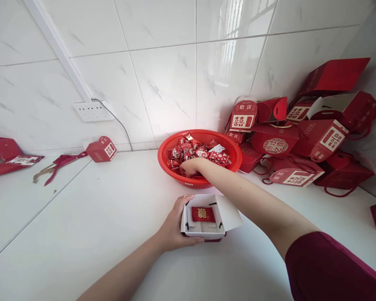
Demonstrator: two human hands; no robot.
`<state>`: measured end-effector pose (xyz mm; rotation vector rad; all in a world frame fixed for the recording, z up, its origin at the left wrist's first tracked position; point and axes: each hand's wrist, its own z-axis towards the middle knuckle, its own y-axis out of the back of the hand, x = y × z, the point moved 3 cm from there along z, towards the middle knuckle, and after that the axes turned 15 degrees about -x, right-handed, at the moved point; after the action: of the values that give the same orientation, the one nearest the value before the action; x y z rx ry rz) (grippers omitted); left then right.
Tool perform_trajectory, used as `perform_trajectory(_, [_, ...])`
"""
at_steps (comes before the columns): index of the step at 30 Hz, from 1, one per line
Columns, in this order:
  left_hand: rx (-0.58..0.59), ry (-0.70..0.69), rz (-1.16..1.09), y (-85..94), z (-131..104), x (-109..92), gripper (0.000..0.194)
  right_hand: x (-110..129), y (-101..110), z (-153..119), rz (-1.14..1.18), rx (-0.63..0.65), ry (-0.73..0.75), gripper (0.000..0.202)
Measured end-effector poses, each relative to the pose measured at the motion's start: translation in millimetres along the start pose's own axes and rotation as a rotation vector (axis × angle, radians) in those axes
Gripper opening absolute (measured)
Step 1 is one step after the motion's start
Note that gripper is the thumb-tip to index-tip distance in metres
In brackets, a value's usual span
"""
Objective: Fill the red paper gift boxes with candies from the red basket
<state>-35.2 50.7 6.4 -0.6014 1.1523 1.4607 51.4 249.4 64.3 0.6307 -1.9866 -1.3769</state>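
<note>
My left hand (178, 225) grips the left side of an open gift box (221, 223), thumb in front and fingers behind. White inside, the box has one flap folded out to the right and a red packet (203, 214) with gold print lying in it. Beyond it stands a red plastic basket (235, 156) full of small red-wrapped sweets (188, 148). My right hand (191, 166) reaches into the front of the basket, its fingers down among the sweets. The fingertips are hidden, so I cannot see whether they hold one.
Red gift boxes (277, 140) are heaped at the right against the tiled wall. A small red box (102, 149) stands at the back left, beside ribbons (61, 163) and more red packaging (3, 154). A power socket (93, 111) with a cable is on the wall.
</note>
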Motion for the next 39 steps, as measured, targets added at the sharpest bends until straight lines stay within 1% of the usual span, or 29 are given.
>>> perform_trajectory(3, [0.004,-0.004,-0.009,-0.4,0,0,0.101,0,1,-2,-0.015,0.033,0.023,0.051])
perform_trajectory(5, [0.002,-0.002,-0.007,-0.5,0,-1,0.101,0,1,-4,-0.024,0.039,0.031,0.058])
perform_trajectory(9, [-0.005,-0.003,0.003,-0.3,0,-1,0.1,0,1,-4,-0.02,0.05,0.058,0.079])
perform_trajectory(12, [-0.002,-0.009,0.014,-0.3,0,-1,0.101,0,0,-5,0.001,0.069,0.078,0.081])
perform_trajectory(16, [-0.002,-0.003,0.018,-0.2,0,0,0.101,-1,0,-8,0.055,0.07,0.121,0.076])
perform_trajectory(18, [-0.005,0.0,0.016,-0.1,-1,0,0.1,-1,1,-10,0.094,0.082,0.141,0.069])
perform_trajectory(22, [-0.007,-0.005,0.008,-0.3,-1,0,0.101,-1,2,-13,0.193,0.094,0.135,0.048])
perform_trajectory(25, [-0.008,-0.009,0.004,-0.5,0,0,0.101,0,1,-10,0.276,0.089,0.098,0.031])
perform_trajectory(26, [-0.009,-0.01,0.005,-0.5,0,0,0.1,0,-1,-9,0.303,0.096,0.075,0.031])
perform_trajectory(29, [-0.008,-0.016,0.011,-0.8,0,0,0.1,-1,-6,-5,0.371,0.138,0.005,0.048])
perform_trajectory(30, [-0.009,-0.018,0.013,-0.8,0,0,0.101,-1,-7,-4,0.384,0.152,-0.007,0.049])
perform_trajectory(32, [-0.009,-0.022,0.016,-0.7,0,-1,0.101,-1,-7,-4,0.39,0.163,-0.011,0.041])
perform_trajectory(35, [-0.01,-0.011,0.012,-0.3,0,0,0.102,-1,-2,-8,0.371,0.133,0.019,0.024])
perform_trajectory(39, [-0.004,0.01,-0.014,-0.2,-2,1,0.102,-5,4,-17,0.362,0.022,0.066,0.025])
